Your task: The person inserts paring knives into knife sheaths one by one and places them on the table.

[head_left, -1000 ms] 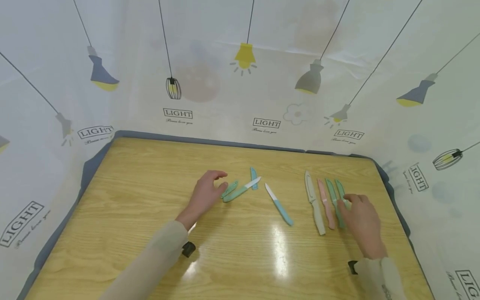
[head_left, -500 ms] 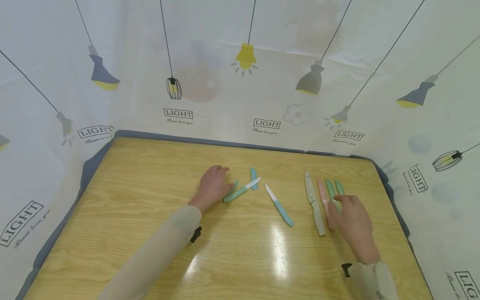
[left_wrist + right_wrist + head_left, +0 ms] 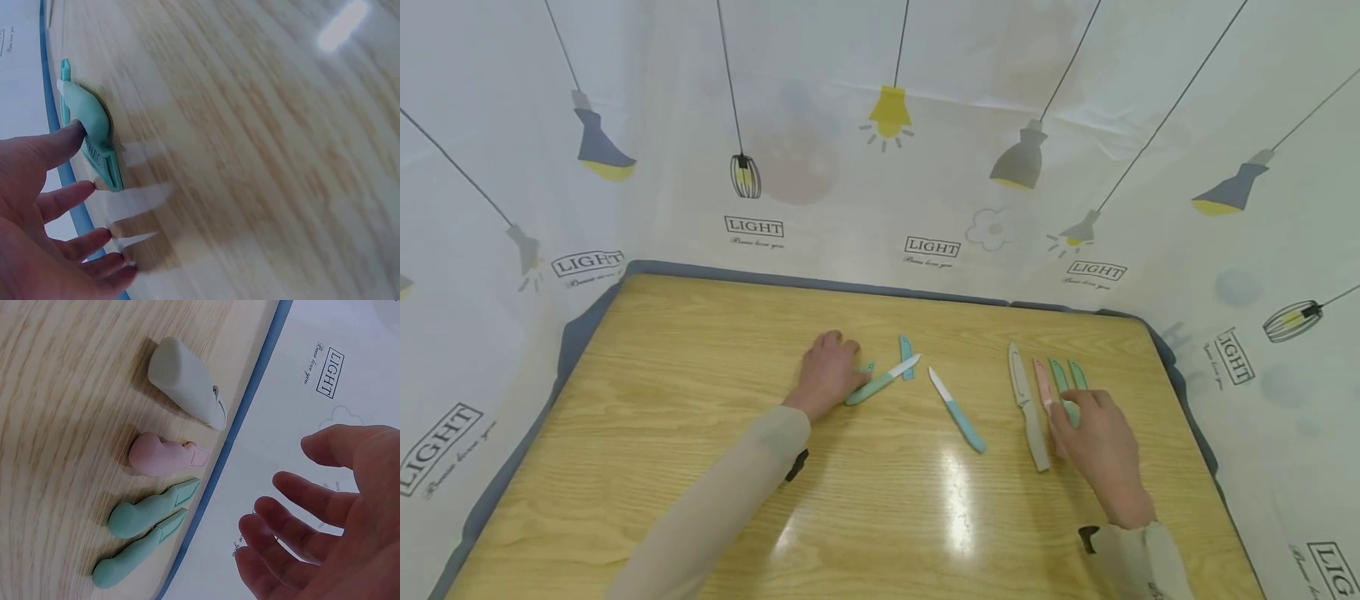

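My left hand [image 3: 829,375] reaches over a small green sheath [image 3: 105,165], fingers apart and lightly bent. In the left wrist view, the thumb tip overlaps the green handle of an unsheathed paring knife [image 3: 872,389], and the index fingertip is right at the sheath's end. The knife's white blade points toward a blue sheath [image 3: 906,358]. My right hand [image 3: 1101,446] hovers with loosely bent fingers over the row of sheathed knives at right, holding nothing. That row has a large beige knife [image 3: 184,381], a pink knife [image 3: 156,455] and two green knives [image 3: 147,512].
A blue-handled paring knife [image 3: 958,418] with a bare white blade lies mid-table between my hands. The wooden table [image 3: 880,517] has a blue-grey edge strip [image 3: 820,285]. Beyond it hangs a pale curtain [image 3: 835,225] printed with lamps.
My left hand has moved right and slightly away from me, now covering most of the green sheath. My right hand has shifted left toward the pink knife. The knives lie as before.
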`<state>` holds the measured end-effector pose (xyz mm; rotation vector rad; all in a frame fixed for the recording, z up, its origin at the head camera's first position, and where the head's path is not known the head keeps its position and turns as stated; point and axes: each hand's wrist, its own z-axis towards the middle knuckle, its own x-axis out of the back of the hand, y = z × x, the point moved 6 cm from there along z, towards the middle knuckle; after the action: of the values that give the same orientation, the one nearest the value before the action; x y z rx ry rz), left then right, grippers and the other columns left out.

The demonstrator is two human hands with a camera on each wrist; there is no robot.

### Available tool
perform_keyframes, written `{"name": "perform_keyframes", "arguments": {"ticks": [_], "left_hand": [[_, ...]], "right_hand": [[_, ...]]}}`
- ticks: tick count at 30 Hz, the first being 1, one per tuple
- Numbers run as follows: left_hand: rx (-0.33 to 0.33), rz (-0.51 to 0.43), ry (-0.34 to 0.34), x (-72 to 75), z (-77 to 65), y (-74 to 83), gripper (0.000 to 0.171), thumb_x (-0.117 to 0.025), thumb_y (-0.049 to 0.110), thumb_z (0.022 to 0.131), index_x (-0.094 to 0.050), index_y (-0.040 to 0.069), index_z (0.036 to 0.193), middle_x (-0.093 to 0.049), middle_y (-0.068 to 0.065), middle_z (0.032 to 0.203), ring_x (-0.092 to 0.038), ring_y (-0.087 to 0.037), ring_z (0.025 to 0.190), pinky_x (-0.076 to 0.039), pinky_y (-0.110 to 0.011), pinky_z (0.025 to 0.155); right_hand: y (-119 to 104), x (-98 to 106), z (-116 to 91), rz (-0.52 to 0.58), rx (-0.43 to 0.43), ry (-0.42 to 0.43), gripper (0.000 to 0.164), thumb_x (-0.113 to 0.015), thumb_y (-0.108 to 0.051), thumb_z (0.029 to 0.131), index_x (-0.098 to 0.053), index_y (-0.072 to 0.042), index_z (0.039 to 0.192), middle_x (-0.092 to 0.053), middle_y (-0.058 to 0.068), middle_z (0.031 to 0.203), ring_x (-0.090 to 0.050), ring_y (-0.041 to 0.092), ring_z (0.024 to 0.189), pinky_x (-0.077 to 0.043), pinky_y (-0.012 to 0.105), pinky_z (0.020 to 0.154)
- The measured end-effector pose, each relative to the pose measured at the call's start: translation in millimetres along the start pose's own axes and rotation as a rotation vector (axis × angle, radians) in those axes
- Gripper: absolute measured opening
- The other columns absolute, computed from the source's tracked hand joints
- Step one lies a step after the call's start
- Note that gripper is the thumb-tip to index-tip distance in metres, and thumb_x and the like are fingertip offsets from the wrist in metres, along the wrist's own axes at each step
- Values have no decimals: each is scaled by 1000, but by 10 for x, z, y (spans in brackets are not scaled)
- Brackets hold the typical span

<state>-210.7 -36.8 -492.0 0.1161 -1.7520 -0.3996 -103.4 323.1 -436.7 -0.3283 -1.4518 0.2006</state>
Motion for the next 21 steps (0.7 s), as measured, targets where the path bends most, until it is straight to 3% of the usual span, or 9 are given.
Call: {"name": "perform_keyframes", "arguments": {"ticks": [4,9,15,21], "left_hand": [[-20,-35,38,17,-13,-18,44,-70,35,87,-65,8,121,-50,-14,123,-46,-30,112,-46,-43,92],[-48,-73,52,25,-26,-31,24,-69,25,89,-68,6,103,-53,-6,100,-49,-22,91,-48,-33,76],[-44,-66,1,65,-52,-33,22,-66,20,91,-67,3,105,-57,-6,95,-54,-19,84,-52,-33,72],[35,-177,-8,168,-65,-148,22,-65,23,90,-65,6,103,-63,-4,90,-56,-18,75,-50,-33,66]], "right_hand": [[8,-16,5,5,-16,-32,53,-42,-41,100,-62,3,121,-52,29,123,-53,46,106,-48,60,81],[-1,-54,20,-7,-21,-70,58,-39,-44,101,-59,5,124,-50,29,123,-50,46,109,-44,61,86],[-60,-71,13,32,12,-43,43,-49,-28,99,-61,8,119,-52,29,118,-51,43,106,-46,60,86],[-123,-117,-6,90,34,-33,43,-48,-29,99,-63,6,118,-55,26,118,-54,41,104,-48,58,83]]}}
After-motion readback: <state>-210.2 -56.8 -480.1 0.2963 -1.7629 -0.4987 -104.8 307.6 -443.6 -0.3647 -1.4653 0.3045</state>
